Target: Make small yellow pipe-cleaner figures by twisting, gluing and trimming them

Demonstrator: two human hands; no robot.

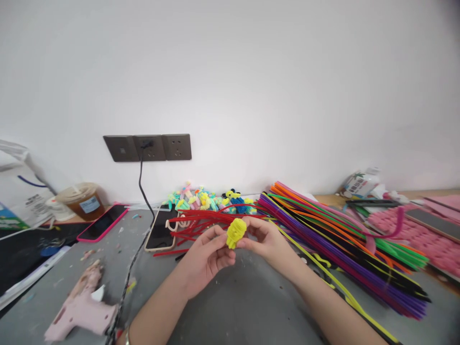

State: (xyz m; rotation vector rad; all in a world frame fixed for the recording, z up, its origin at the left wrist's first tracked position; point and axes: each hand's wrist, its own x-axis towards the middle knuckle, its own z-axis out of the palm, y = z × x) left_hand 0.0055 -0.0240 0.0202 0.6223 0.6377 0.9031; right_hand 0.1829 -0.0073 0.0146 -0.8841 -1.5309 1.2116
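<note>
A small yellow pipe-cleaner figure (235,232) is held between both hands above the grey table (233,306). My left hand (207,258) pinches its lower left side with fingers curled. From the right, my right hand (265,239) grips the same figure with fingers closed on it. A long yellow pipe cleaner (338,285) trails from near the right wrist across the table toward the lower right.
Red pipe cleaners (201,223) lie behind the hands. A big bundle of coloured pipe cleaners (345,244) fills the right. Finished small figures (204,199) sit by the wall. A pink glue gun (81,306), two phones (102,223) (161,230), a drink cup (84,201).
</note>
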